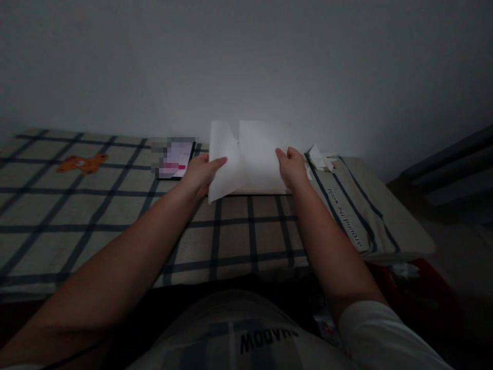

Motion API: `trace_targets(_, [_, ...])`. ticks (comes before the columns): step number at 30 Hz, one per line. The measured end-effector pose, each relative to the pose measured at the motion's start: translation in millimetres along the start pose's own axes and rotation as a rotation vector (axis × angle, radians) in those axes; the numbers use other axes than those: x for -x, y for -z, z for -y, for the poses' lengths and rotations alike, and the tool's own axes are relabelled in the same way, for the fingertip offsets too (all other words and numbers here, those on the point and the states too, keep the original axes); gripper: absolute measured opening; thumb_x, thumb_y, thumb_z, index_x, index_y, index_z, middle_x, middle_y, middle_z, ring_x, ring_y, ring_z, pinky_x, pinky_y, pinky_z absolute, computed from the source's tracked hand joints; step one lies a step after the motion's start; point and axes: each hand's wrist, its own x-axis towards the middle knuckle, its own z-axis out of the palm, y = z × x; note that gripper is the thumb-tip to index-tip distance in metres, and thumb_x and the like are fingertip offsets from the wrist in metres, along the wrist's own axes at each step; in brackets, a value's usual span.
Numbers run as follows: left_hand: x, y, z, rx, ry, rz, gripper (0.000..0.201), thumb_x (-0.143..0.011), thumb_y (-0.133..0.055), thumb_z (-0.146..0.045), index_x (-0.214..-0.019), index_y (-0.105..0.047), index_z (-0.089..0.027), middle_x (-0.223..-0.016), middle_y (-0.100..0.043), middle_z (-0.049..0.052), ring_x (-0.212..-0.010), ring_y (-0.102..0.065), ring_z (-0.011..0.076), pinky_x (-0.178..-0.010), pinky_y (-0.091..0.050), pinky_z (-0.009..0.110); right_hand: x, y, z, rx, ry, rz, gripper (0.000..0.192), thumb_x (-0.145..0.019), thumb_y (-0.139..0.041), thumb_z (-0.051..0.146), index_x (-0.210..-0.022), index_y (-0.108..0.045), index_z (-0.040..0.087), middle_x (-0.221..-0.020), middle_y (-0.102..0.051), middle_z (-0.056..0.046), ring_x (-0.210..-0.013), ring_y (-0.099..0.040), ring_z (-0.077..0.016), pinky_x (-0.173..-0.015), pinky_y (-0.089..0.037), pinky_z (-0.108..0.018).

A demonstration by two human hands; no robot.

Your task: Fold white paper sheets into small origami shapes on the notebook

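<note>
A white notebook (pixel 260 156) with faint lines lies near the wall, its lower edge facing me. Its left part is a white paper sheet (pixel 223 177) that lifts and curls, with a V-shaped gap at the top between it and the page on the right. My left hand (pixel 199 173) pinches this sheet at its left edge, thumb on top and the other fingers mostly hidden behind. At the notebook's right edge, my right hand (pixel 291 167) is closed on it, thumb over the page. Whether the sheet is still joined lower down is unclear.
A checked cloth (pixel 154 231) covers the table, which stands against a grey wall (pixel 246 61). Left of my left hand lies a phone or tablet (pixel 177 159), and further left an orange bear-shaped piece (pixel 82 163). Crumpled paper (pixel 319 158) sits at right. A red bin (pixel 431 293) stands below.
</note>
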Motion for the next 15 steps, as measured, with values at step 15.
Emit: trace_targets(15, [-2.6,-0.2,4.5,0.017,-0.018,-0.036,0.024,-0.069,-0.081,-0.019,-0.091,-0.072,-0.013,-0.088,-0.077,0.01,-0.068,-0.068,0.0199,-0.067,-0.056,0.031,-4.0,-1.6,-4.6,-0.002,0.008,-0.066,0.044,-0.088,-0.067,0.05,-0.064,-0.038,0.027,-0.064,-0.034,0.004,-0.069,-0.037,-0.0174,-0.07,-0.042,-0.033])
